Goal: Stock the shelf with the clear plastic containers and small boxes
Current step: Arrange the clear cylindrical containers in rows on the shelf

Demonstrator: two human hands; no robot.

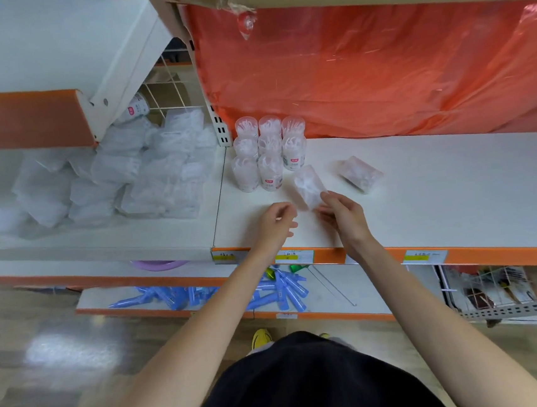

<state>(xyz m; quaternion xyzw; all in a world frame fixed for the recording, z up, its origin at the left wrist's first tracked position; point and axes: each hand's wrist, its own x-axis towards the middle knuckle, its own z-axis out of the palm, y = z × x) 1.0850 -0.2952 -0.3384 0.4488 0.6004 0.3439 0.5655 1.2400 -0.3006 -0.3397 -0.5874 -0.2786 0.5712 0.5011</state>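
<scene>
The right hand [343, 211] grips the near end of a clear plastic tub [308, 184], tilted over the white shelf [455, 185], its contents too blurred to read. The left hand [275, 219] hovers beside it, loosely curled, holding nothing.

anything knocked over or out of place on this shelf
Yes: one clear container lies on its side on the shelf, apart from the upright group. A second container is tilted in the right hand. Blue tubes lie jumbled on the lower shelf.
</scene>
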